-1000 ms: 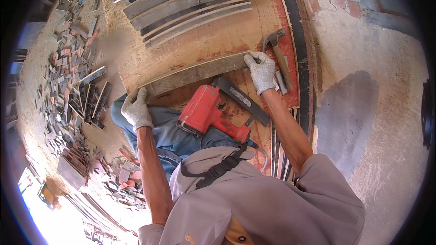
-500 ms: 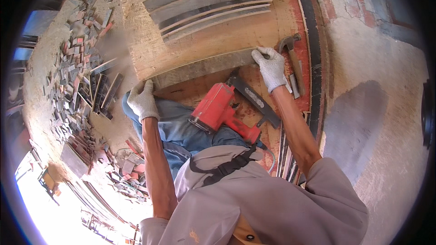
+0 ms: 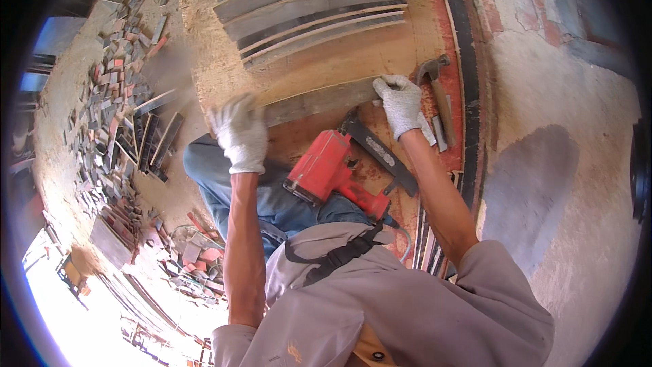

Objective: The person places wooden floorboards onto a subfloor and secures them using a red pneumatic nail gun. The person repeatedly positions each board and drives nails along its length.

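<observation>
A long, narrow grey wooden strip (image 3: 316, 100) lies across the work board in front of me. My right hand (image 3: 401, 103), in a whitish work glove, is closed on the strip's right end, thumb and fingers pinching it. My left hand (image 3: 241, 134), gloved alike and a little blurred, is over the strip's left end with its fingers spread. It hides that end, and I cannot tell whether it touches the wood. Close below the strip, a red nail gun (image 3: 322, 170) with a black magazine rests against my jeans. A claw hammer (image 3: 439, 92) lies just right of my right hand.
Several grey boards (image 3: 312, 3) are stacked at the far side of the work board. A dark strip (image 3: 468, 95) runs along its right edge. Many small wood offcuts (image 3: 109, 122) cover the floor at left. A flat metal piece (image 3: 440, 132) lies beside the hammer.
My left hand has let go of the strip's left end, opened and moved right and slightly up over it. My right hand keeps its hold, shifting slightly left.
</observation>
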Available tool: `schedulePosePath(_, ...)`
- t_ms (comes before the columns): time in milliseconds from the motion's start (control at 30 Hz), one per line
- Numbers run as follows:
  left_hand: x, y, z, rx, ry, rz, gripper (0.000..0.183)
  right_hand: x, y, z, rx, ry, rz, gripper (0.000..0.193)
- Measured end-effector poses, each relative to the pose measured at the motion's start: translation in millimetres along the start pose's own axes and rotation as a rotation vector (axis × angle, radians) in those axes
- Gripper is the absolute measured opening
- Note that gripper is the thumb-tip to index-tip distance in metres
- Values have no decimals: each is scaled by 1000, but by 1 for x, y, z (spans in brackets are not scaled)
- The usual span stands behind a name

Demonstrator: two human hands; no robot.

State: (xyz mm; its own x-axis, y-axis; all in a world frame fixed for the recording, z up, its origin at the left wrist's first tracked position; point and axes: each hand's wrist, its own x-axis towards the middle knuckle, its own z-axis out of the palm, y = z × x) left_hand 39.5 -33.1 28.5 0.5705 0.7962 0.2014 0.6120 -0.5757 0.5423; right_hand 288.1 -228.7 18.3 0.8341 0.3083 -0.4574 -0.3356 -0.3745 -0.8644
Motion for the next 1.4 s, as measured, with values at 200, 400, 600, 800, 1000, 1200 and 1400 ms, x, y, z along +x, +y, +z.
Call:
schedulePosePath(200, 14, 40, 30, -140, -269, -107, 17, 1, -4, 1, -18, 9, 34, 17)
schedulePosePath(400, 20, 49, 34, -105, -258, -144, 14, -5, -7, -7, -173, 50, -176, 24)
schedulePosePath(600, 16, 41, 35, -109, -158, -92, 12, -139, -37, -21, -787, -285, -341, 69)
schedulePosePath(800, 19, 41, 39, -106, -219, -106, 14, -175, 23, 6, -939, -527, 199, 109)
schedulePosePath(1000, 17, 42, 38, -30, -126, -63, 13, -156, -20, -62, -670, -551, -155, 78)
schedulePosePath(1200, 17, 47, 32, -130, -224, -169, 13, -139, -128, -97, -119, -349, 356, 37)
schedulePosePath(1400, 17, 47, 34, -90, -143, -74, 11, -104, -133, -97, -133, -325, 357, 34)
